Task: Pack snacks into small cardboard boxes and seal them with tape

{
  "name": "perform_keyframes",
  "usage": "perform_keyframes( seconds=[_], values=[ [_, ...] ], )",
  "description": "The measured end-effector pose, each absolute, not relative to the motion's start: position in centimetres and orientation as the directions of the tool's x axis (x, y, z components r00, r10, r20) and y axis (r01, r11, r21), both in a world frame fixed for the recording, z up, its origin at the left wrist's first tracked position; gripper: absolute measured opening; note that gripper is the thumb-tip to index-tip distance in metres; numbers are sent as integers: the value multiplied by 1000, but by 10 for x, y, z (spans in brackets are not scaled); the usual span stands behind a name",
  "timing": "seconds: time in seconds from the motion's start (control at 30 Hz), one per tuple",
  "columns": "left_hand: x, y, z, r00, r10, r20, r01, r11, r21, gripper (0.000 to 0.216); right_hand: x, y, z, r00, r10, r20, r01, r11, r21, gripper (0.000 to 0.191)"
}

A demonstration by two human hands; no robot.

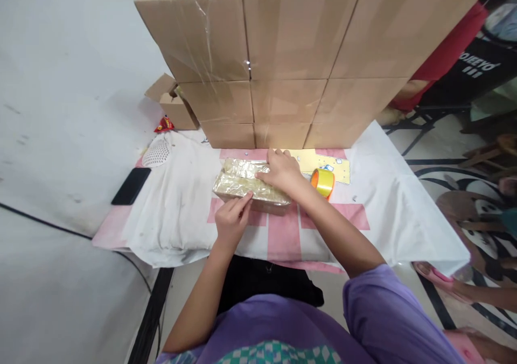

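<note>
A small rectangular package (238, 180) wrapped in shiny clear film lies on the white and pink cloth (177, 213) in front of me. My right hand (283, 171) lies flat on the package's right end, fingers pressing down on its top. My left hand (232, 216) is at the package's near edge, its fingers pinched together against the film. A roll of yellow tape (323, 182) stands just right of my right wrist.
A wall of stacked cardboard boxes (291, 57) stands right behind the package. A smaller open box (172, 103), a red wrapper (163, 124), a white mesh object (157, 153) and a black phone (131, 186) lie at left. Another person's foot (436, 274) is at right.
</note>
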State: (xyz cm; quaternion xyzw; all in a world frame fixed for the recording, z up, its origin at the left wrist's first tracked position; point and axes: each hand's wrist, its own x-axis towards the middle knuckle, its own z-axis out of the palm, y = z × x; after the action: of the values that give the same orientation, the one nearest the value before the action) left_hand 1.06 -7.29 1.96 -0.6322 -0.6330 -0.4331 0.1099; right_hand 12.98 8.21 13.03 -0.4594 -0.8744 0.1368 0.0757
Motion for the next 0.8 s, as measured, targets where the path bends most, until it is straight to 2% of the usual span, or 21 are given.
perform_keyframes(
  seconds=[0.1, 0.23, 0.3, 0.4, 0.5, 0.67, 0.8],
  values=[
    [10, -67, 12, -177, 662, 729, 891, -207, 405, 28, 162, 85, 127, -484, 872, 73, 815, 479, -324, 40],
    [8, -67, 8, -191, 652, 734, 864, -244, 441, 31, 256, 136, 105, -280, 942, 187, 842, 334, -423, 18],
    [6, -68, 5, -196, 650, 734, 851, -259, 456, 32, 306, 172, 85, -158, 966, 203, 867, 235, -440, 20],
    [5, -66, 0, -213, 653, 727, 843, -254, 475, 30, 354, 219, 49, -57, 993, 105, 858, 103, -503, 26],
    [6, -64, -5, -239, 667, 706, 833, -233, 502, 28, 365, 244, 17, 8, 1000, 26, 857, 6, -515, 24],
    [10, -64, -7, -282, 673, 684, 831, -185, 525, 26, 349, 257, -12, 62, 996, 56, 829, -21, -558, 15],
    [9, -68, -7, -291, 684, 669, 840, -152, 521, 26, 340, 257, -19, 77, 992, 102, 752, 10, -659, 7]
  ],
)
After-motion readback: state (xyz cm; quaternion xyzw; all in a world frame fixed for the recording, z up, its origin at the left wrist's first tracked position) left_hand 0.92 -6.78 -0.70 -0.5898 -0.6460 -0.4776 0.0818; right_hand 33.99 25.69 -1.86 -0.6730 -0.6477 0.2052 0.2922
